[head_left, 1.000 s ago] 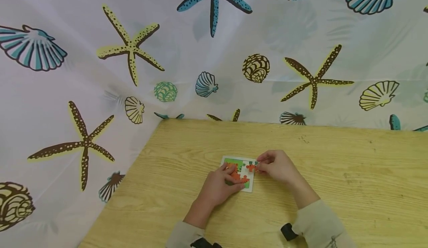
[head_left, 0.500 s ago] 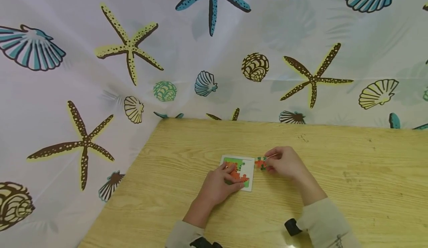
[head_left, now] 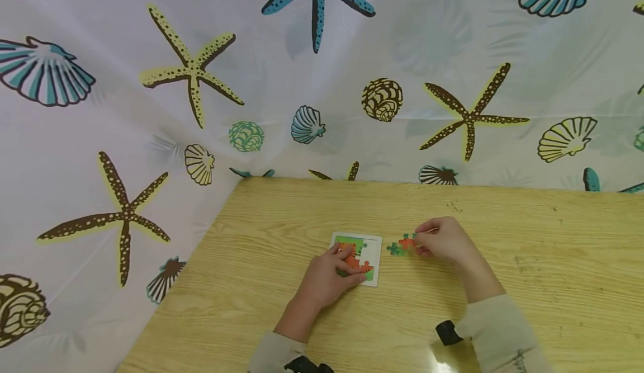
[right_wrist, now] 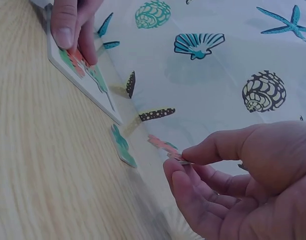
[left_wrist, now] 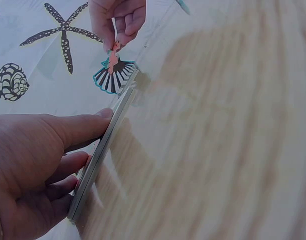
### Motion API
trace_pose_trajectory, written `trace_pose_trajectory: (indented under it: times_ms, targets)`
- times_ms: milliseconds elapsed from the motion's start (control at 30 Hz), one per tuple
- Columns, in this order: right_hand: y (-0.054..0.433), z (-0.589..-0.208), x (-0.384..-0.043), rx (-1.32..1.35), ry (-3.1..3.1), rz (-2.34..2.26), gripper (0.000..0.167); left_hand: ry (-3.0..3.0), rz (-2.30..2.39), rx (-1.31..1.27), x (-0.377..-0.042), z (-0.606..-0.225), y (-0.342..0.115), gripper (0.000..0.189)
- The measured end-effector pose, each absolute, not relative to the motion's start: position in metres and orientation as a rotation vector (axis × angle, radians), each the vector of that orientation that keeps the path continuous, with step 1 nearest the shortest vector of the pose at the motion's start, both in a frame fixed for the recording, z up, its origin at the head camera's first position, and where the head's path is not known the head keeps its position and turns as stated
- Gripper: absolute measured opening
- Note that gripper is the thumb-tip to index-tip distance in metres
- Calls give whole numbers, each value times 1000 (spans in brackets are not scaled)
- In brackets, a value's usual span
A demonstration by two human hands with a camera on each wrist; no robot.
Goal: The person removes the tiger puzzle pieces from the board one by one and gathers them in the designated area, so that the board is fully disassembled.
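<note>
A square white-bordered puzzle board (head_left: 372, 253), partly filled with green and orange pieces, lies on the wooden table. My left hand (head_left: 327, 279) rests on its left part with fingers over the pieces; in the left wrist view the thumb (left_wrist: 88, 125) lies along the board's edge. To the right of the board, my right hand (head_left: 445, 243) pinches an orange puzzle piece (right_wrist: 161, 144) with some green on it, between thumb and fingertips. A green puzzle piece (right_wrist: 124, 146) lies on the table between the board and the right hand. The left fingers hide part of the picture.
The wooden table (head_left: 261, 239) runs off to the right and towards the front. A white cloth (head_left: 352, 71) printed with starfish and shells hangs behind and to the left of it. Black wrist devices (head_left: 448, 333) sit at both cuffs.
My right hand has moved right, away from above the board, with the orange puzzle piece. The green puzzle piece on the table now shows more fully. The left hand stays on the board.
</note>
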State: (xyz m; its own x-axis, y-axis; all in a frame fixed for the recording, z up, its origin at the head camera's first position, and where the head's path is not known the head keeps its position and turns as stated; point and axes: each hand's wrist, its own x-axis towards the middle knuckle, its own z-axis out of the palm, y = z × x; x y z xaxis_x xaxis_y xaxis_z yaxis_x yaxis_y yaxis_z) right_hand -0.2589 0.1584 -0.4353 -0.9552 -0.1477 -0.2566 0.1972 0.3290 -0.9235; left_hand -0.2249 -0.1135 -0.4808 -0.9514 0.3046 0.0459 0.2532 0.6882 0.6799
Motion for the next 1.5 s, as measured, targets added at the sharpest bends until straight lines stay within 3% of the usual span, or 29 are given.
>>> trace_pose_trajectory:
  times_ms: [833, 1500]
  targets:
    - [168, -438, -260, 140, 2482, -1401, 15, 2853, 1136, 396, -226, -475, -113, 24]
    - [164, -443, -254, 133, 2731, -1125, 15, 2751, 1089, 421, -227, -475, -118, 24]
